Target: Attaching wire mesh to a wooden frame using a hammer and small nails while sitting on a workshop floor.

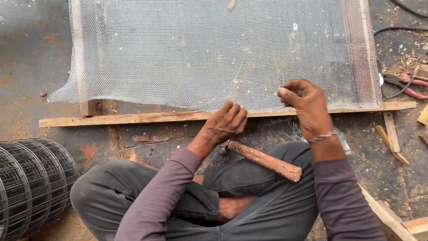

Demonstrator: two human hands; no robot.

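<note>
- Grip first: the right hand (307, 105) has its thumb and fingers pinched together on the lower edge of the fine silvery wire mesh sheet (214, 49). The left hand (227, 122) is curled shut right at that same edge where it meets the long pale wooden batten (133, 118). I can't tell if something small sits between those left fingers.
- The mesh lies flat on the concrete floor (26, 53), spread over a wooden frame, with its bottom edge running along the batten. The left corner flares loose past the frame.
- Handling-wise I'd guess it's light and floppy, springy rather than stiff, and that wavy corner says it won't stay put on its own.
- Cut wire ends along the edge look prickly, so pinching just inside the edge seems the safer hold. Pull it taut, not hard, since thin weave like this probably kinks.
- A hammer with a reddish-brown wooden handle (267, 160) rests across the person's lap, head near the left wrist.
- Also around: a roll of dark welded wire grid (31, 183) at lower left, red-handled pliers (408, 85) at far right.
</note>
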